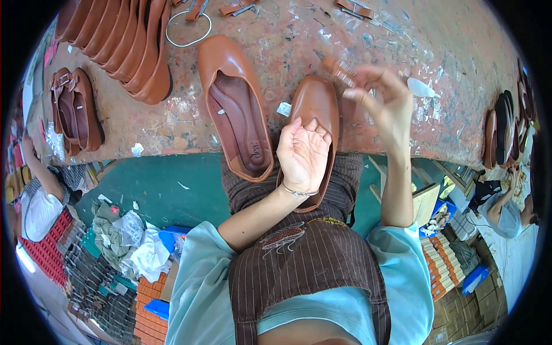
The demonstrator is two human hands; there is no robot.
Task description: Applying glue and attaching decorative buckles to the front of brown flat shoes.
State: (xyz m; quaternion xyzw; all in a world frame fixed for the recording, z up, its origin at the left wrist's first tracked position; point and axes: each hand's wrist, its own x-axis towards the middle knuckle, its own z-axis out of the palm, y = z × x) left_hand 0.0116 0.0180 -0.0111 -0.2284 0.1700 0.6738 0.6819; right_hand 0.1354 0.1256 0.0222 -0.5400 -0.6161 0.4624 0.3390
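Note:
A brown slip-on shoe (313, 96) rests at the table's edge, its heel end over my lap. My left hand (303, 154) lies palm up at its opening, fingers reaching in under the upper and the thumb at the throat edge, gripping it. To the right, my raised right hand (384, 95) pinches a short brown strap with a metal buckle (340, 70), blurred by motion, above the table beside the toe. The other shoe (229, 60), with a dark red-brown insole, lies to the left, its heel also past the table edge.
Several brown shoes (123, 49) stand in a row at the far left, with a strapped pair (77, 109) nearer. More buckled straps (355, 8) and a wire ring (188, 30) lie at the back. A white piece (421, 88) sits right; shoes (505, 129) line the right edge.

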